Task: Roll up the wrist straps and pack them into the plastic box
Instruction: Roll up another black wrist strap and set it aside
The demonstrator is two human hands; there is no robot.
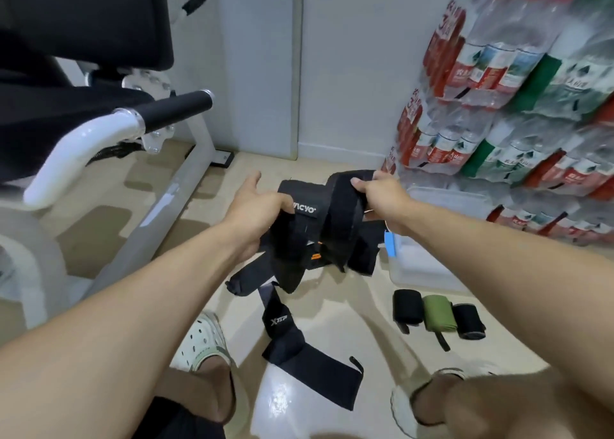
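Both hands hold up a black wrist strap (pixel 309 226) above the floor. My left hand (pixel 257 209) grips its labelled end, thumb sticking out. My right hand (pixel 378 196) pinches the other end, which loops over the top. Loose black straps hang and lie beneath it. Another black strap (pixel 299 362) with a printed logo lies unrolled on the floor between my feet. Three rolled straps sit side by side on the floor at the right: a black roll (pixel 408 309), a green roll (pixel 438 314) and another black roll (pixel 469 320). The clear plastic box (pixel 422 269) stands just behind the rolls, partly hidden by my right forearm.
A white gym machine with black pads and a black-gripped handle (pixel 99 136) fills the left side. Shrink-wrapped packs of water bottles (pixel 518 106) are stacked along the right wall. My feet in light perforated shoes (pixel 202 342) stand on the glossy beige floor.
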